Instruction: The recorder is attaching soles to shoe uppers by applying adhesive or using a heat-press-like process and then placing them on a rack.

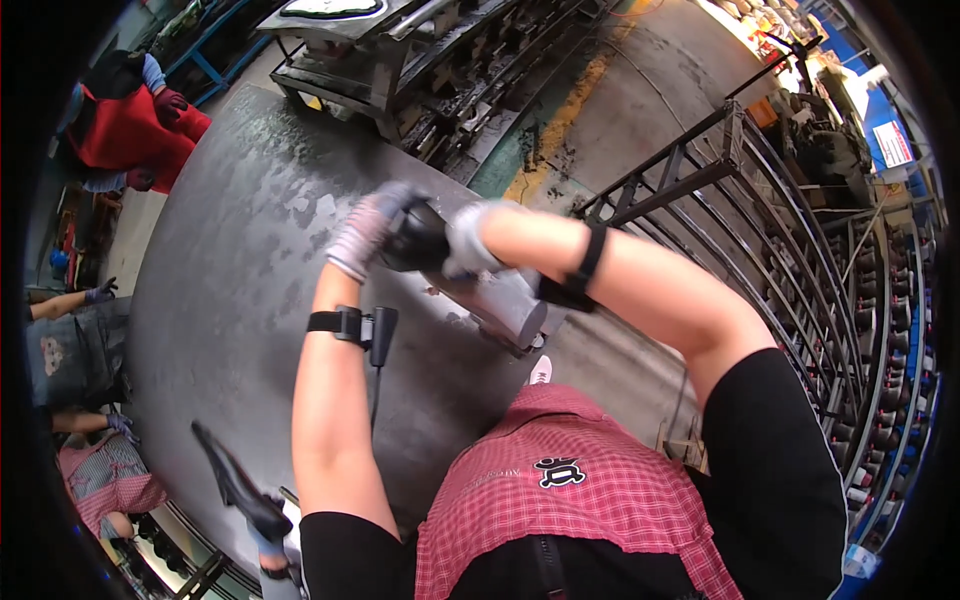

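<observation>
Both my gloved hands are on a glossy black rounded piece (418,238) over the table's far right part; it looks like a black shoe or boot, but motion blurs its shape. My left hand (372,228), in a white-and-grey glove, closes over its left and upper side. My right hand (472,240), in a light grey glove, grips its right side. Just below the right hand, a grey cylinder (512,312) lies slanted at the table's edge. Black bands with small devices are strapped round both my forearms.
The dark metal table (230,300) stretches leftward. A black shoe (240,490) is at its lower left edge, near another person's arm. People stand along the left side. A metal bench (340,50) stands beyond; rack rails (690,180) and shelves of shoe-shaped forms fill the right.
</observation>
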{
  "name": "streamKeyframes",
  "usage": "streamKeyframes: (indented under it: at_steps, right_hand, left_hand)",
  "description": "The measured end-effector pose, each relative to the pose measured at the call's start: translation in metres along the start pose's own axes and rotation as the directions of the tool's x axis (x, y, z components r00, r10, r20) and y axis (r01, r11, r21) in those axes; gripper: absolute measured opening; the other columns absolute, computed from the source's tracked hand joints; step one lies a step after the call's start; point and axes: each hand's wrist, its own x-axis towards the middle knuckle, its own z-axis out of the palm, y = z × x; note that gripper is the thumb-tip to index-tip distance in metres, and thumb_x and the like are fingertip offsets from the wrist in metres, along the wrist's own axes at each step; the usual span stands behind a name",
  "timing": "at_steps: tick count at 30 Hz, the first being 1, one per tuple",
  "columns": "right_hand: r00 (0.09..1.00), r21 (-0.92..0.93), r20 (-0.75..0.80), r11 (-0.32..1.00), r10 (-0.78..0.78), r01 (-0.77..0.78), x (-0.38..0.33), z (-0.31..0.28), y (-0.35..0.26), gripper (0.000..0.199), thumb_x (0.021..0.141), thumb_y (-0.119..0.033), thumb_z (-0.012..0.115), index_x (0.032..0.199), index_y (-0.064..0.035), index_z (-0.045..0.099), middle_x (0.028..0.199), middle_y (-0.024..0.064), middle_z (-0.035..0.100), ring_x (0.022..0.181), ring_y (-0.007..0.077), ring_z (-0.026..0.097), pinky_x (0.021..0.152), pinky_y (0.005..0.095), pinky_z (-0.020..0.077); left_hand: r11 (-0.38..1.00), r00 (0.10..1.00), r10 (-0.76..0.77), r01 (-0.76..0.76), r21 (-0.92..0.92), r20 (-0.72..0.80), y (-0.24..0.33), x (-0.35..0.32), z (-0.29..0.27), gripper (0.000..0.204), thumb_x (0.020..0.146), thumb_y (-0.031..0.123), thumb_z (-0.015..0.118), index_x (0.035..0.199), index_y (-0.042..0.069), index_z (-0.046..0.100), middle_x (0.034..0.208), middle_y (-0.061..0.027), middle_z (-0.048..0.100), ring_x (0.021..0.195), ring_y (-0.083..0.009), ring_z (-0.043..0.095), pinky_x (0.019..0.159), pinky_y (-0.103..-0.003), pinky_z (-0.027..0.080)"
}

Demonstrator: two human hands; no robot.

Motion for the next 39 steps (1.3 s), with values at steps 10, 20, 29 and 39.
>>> streamKeyframes:
  at_steps: [10,20,29,39]
  right_hand:
    - [0.521,0.399,-0.788,0.917,0.329,0.024,-0.083,0.299,0.107,0.069,0.092,-0.028,0.057,0.149,0.0007,0.029,0.139,0.0281,0.047,0.124,0.0439,0.048,0.105,0.0512,0.0402]
    - [0.621,0.807,-0.573,0.233,0.535,0.543,0.021,0.389,0.122,0.049,0.102,-0.026,0.043,0.144,-0.0017,0.042,0.142,0.0178,0.050,0.130,0.0318,0.048,0.109,0.0431,0.0374]
    - [0.880,0.627,-0.279,-0.621,0.383,0.470,-0.025,0.303,0.119,0.053,0.106,-0.030,0.041,0.152,-0.0034,0.031,0.149,0.0124,0.043,0.135,0.0243,0.044,0.113,0.0408,0.0351]
    - [0.603,0.080,-0.782,0.934,-0.158,0.348,-0.049,0.259,0.100,0.100,0.058,-0.030,0.091,0.146,-0.0212,0.045,0.152,0.0320,0.027,0.133,0.0496,0.041,0.103,0.0513,0.0450]
  left_hand:
    - [0.539,0.968,0.145,-0.249,0.804,0.203,0.082,-0.066,0.215,0.031,0.087,0.032,0.056,0.104,0.013,0.073,0.106,-0.0086,0.070,0.111,-0.0294,0.059,0.116,-0.059,0.021]
    - [0.488,0.961,0.271,-0.193,0.852,0.062,0.058,-0.080,0.265,0.035,0.081,0.030,0.061,0.101,0.001,0.065,0.112,-0.0192,0.062,0.114,-0.0359,0.055,0.115,-0.055,0.027]
    - [0.668,0.773,0.512,-0.083,0.739,-0.375,0.045,-0.100,0.226,0.057,0.078,0.026,0.072,0.128,0.004,0.057,0.140,-0.0200,0.046,0.131,-0.0366,0.044,0.115,-0.056,0.025]
    - [0.248,0.813,-0.559,-0.023,-0.968,-0.162,-0.035,-0.054,0.130,0.041,0.078,0.022,0.079,0.111,0.002,0.065,0.096,-0.0112,0.071,0.083,-0.0274,0.069,0.080,-0.040,0.057]
